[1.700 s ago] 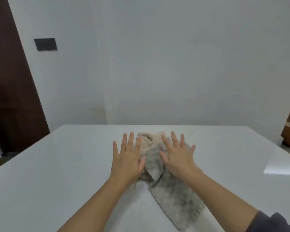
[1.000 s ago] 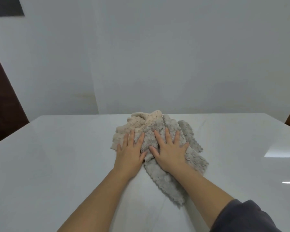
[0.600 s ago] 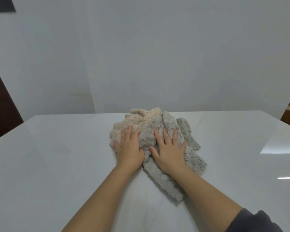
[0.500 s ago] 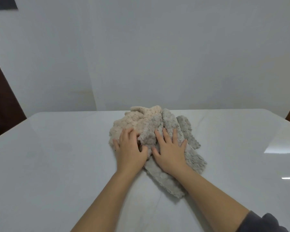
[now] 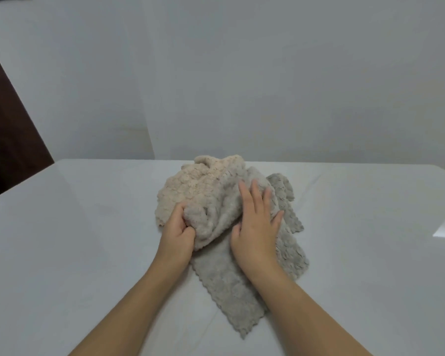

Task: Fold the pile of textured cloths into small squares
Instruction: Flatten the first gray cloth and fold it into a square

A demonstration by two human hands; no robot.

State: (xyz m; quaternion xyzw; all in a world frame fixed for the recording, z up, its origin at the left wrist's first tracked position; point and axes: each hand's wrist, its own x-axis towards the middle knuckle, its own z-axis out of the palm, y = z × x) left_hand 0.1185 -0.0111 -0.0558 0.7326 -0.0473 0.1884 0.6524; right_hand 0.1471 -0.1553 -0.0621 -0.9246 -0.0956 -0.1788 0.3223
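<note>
Your left hand (image 5: 176, 236) is clenched round a bunched fold of the pale cloth (image 5: 213, 219), with the fingers buried in the nap. Your right hand (image 5: 257, 227) lies flat and released, palm down, just beside it on the same heap. The pile of textured cloths (image 5: 216, 186) sits on the white worktop (image 5: 88, 227) under and just beyond both hands. A beige cloth (image 5: 190, 186) lies beyond your left hand, and a grey cloth (image 5: 229, 291) trails back between your forearms. You look to be separating one cloth from the heap, so nothing is folded yet. Press down with the right hand to anchor the rest while the left draws its fold up and out to the left. Lift slowly, because the nubbly texture is likely to cling and drag a neighbour along. Once it is free, find two corners before laying it flat.
</note>
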